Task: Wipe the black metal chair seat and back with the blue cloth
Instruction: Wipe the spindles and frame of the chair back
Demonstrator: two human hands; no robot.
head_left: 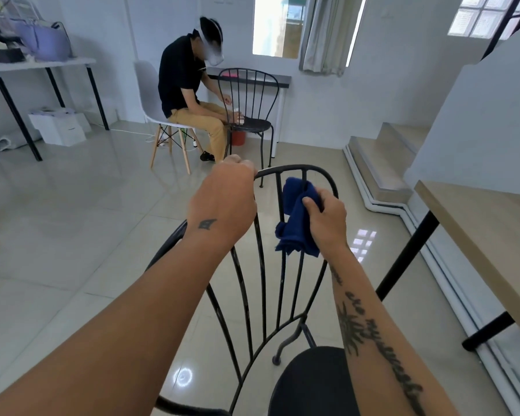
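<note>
1. Around you: a wooden table juts in at your right, close to the black metal chair, its dark leg planted on the tiled floor just beside the chair. Steps rise beyond it.
2. Across the room another person sits on a white chair, bent over a second black chair. Nothing stands between you and your own chair.
3. Containers: a lavender bag sits on the white desk at far left, contents not visible; white boxes rest on the floor beneath that desk.
4. Your left hand is closed in a fist around the top rail of the chair back, at its left curve.
5. Your right hand pinches the bunched blue cloth, fingers curled tight, pressing it against the upright spindles just below the top rail; loose folds hang under your palm.
6. The round seat lies at the bottom edge, below your right forearm, untouched by the cloth.
</note>
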